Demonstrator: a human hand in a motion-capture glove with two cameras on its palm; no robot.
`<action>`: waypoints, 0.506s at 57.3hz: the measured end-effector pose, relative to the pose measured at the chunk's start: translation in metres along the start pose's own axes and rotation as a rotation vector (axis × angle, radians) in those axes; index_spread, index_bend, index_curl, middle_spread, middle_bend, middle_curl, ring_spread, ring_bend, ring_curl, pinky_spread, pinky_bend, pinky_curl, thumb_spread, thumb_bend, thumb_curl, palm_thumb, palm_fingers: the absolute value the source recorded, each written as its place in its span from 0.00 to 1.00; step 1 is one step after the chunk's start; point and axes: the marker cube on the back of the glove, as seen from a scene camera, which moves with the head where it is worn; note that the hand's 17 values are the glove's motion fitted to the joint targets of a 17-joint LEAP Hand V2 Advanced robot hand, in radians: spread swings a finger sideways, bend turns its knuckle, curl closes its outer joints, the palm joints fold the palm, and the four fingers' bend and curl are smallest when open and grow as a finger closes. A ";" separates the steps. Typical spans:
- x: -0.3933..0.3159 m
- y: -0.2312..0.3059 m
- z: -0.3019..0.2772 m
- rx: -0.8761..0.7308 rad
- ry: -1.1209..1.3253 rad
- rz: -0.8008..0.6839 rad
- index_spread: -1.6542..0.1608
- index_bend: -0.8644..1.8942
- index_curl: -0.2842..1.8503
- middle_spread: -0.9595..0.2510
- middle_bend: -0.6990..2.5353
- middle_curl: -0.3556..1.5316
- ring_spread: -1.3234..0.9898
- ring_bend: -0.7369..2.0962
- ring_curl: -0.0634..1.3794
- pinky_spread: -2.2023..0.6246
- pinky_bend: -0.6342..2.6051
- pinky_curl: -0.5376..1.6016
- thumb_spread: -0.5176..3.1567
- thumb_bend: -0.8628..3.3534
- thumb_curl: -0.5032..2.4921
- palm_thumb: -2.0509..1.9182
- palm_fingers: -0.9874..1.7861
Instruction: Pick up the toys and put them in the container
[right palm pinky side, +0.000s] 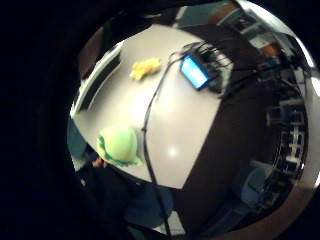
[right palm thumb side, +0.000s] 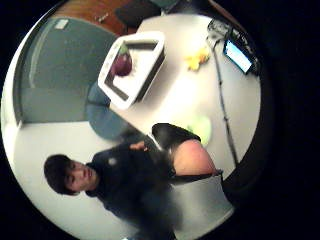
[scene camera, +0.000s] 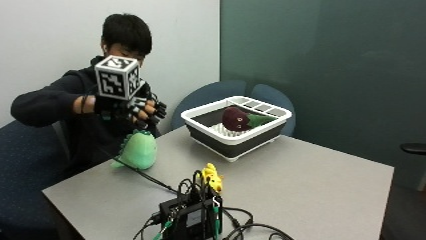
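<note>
Near the table's edge closest to the seated person, a green dinosaur toy (scene camera: 136, 149) sits upright, with the gloved right hand (scene camera: 130, 107) poised just above it, fingers loosely curled downward and holding nothing. Farther along the table (scene camera: 319, 185), close to a black box with cables (scene camera: 190, 215) at the front edge, lies a small yellow toy (scene camera: 212, 176). At the far edge stands the white-rimmed container (scene camera: 219, 142), already holding a dark purple toy (scene camera: 234, 118) with a green part beside it. The step in hand looks to be the reach for the green toy: the next move calls for lowering the hand over its rounded back, closing the fingers round it, lifting it and carrying it across to the container. By count, two toys remain on the table, one green and one yellow; one purple toy sits in the single container; whether the green piece inside is a separate toy cannot be told. The soft green toy will likely give under a grasp.
</note>
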 end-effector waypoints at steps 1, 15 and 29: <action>-0.003 0.002 0.010 -0.027 -0.007 -0.005 0.74 0.36 0.32 0.71 0.27 0.37 0.55 0.33 0.20 0.77 0.34 0.41 0.47 0.20 0.27 0.54 0.34; -0.040 0.021 0.131 -0.247 0.078 -0.100 0.74 0.35 0.28 0.74 0.23 0.32 0.58 0.34 0.22 0.80 0.48 0.46 0.45 0.20 0.28 0.53 0.31; -0.021 0.007 0.163 -0.216 0.055 -0.028 0.73 0.37 0.28 0.77 0.24 0.27 0.59 0.46 0.28 0.78 0.56 0.49 0.46 0.23 0.29 0.61 0.38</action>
